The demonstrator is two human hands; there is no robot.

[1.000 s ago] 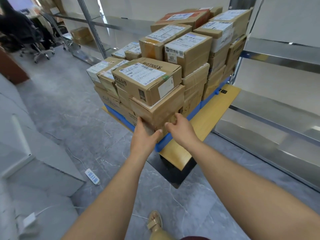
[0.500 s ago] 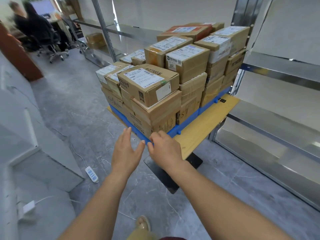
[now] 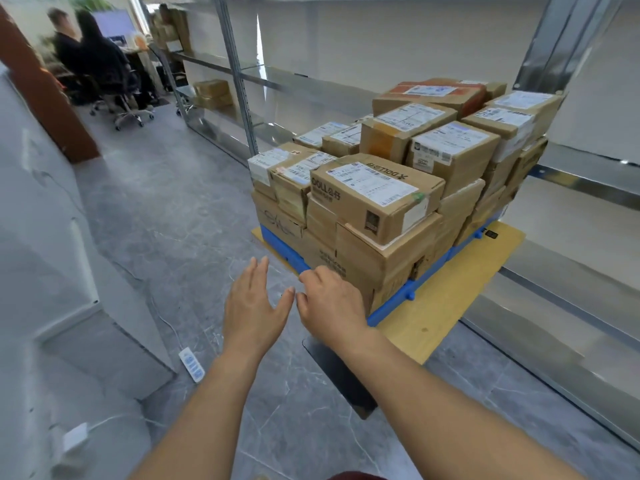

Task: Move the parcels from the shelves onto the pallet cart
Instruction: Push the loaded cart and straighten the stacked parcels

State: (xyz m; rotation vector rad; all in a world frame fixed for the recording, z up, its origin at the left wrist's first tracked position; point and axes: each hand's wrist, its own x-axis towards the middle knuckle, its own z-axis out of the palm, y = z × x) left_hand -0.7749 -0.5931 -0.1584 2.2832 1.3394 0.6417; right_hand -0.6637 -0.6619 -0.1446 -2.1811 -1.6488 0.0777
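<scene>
In the head view, both hands have drawn back from the lowest front box, which they were pressing a second ago. The left hand [image 3: 254, 306] now hangs over the floor with its fingers straight and spread, holding nothing. The right hand [image 3: 329, 306] is just beside it, thumbs nearly meeting. Its fingers are loosely bent and grip nothing, and its knuckles sit at the near corner of the blue pallet [image 3: 391, 308]. Whether they still touch the cardboard cannot be told.

The parcels [image 3: 377, 195] stand stacked just ahead of the right hand, unchanged in their layers on the pallet cart [image 3: 446, 299]. The shelves [image 3: 588, 271] run beyond and to the right of that hand. Far past the left hand, a few boxes [image 3: 211, 93] remain on a distant shelf. A power strip [image 3: 191, 363] lies on the floor below the left wrist.
</scene>
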